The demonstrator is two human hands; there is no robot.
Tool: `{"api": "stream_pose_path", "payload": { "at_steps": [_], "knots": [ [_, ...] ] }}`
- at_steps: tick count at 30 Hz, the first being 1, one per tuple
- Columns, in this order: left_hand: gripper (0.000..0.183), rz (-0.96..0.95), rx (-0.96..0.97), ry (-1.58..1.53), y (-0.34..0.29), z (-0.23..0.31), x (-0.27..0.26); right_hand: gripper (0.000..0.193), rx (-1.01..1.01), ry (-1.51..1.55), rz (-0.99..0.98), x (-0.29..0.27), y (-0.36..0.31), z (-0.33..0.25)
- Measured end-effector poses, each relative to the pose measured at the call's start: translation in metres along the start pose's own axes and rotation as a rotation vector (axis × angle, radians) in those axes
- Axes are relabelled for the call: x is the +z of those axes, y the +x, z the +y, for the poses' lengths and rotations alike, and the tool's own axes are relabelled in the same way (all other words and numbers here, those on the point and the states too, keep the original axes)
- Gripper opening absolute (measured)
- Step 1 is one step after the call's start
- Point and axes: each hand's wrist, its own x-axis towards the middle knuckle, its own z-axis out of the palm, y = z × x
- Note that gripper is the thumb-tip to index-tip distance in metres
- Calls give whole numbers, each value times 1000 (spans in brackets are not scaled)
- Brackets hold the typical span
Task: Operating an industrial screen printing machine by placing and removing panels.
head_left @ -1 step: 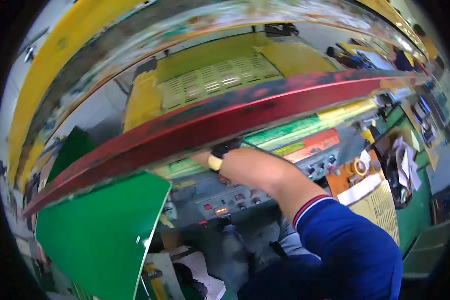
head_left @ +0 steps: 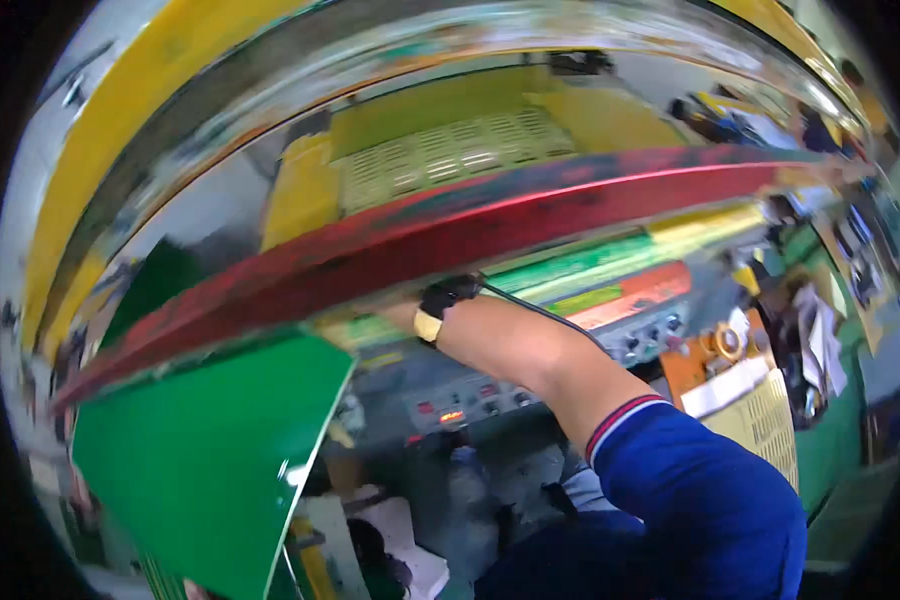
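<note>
My right arm in a blue short sleeve reaches in from the lower right. A black strap with a cord (head_left: pixel 450 293) and a pale yellow band (head_left: pixel 428 326) circle its wrist. The back of my right hand (head_left: pixel 398 316) goes under the long red beam (head_left: pixel 470 235), which hides the fingers. Left of that hand, a glossy green sheet (head_left: pixel 210 440) hangs tilted below the beam. At its bottom edge shows a small skin-coloured patch; I cannot make out whether this is my left hand (head_left: pixel 194 591).
Below the beam is a grey control panel (head_left: pixel 470 400) with knobs and a lit red display. A yellow slotted machine cover (head_left: pixel 450 155) lies beyond it. To the right, an orange-brown board (head_left: pixel 682 372) bears tape rolls (head_left: pixel 722 342) and paper. A person (head_left: pixel 852 75) is at the far right.
The whole view has shifted slightly, so most things sit a little farther right. The skin-coloured patch below the green sheet shows more. My right arm keeps the same reach under the beam.
</note>
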Motion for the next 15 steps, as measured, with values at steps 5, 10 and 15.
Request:
{"api": "stream_pose_path", "payload": {
  "at_steps": [5, 10, 15],
  "knots": [
    [37, -8, 70, 63, 6, -33, -25, 63, 126, 975, -213, 21, 39, -71],
    [47, -402, -136, -296, -78, 52, 12, 68, -68, 552, -46, 20, -20, -90],
    [41, 308, 0, 102, -126, 6, -125, 79, -105, 1105, -354, 58, -56, -165]
  ]
}}
